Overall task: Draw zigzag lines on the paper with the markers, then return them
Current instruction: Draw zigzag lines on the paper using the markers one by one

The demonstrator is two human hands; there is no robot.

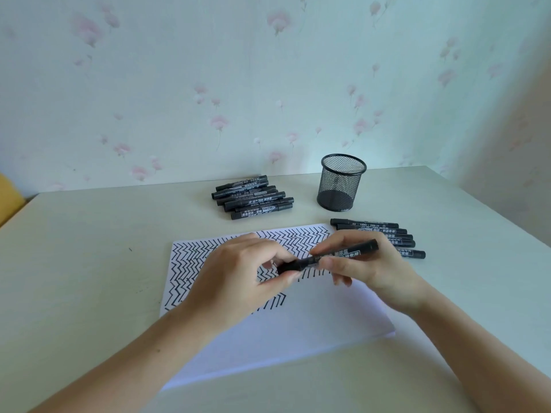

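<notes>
A white sheet of paper [298,329] lies in front of me, its upper half covered with black zigzag lines. Above the paper I hold one black marker [331,256] level between both hands. My left hand [238,278] pinches its cap end, and my right hand [366,272] grips the barrel. Several black markers [253,198] lie piled behind the paper. A second row of markers [387,235] lies to the right of the paper, partly hidden by my right hand.
A black mesh pen cup [341,183] stands upright at the back of the table [89,263], between the two marker groups. A flowered wall rises right behind the table. Something yellow shows at the far left edge.
</notes>
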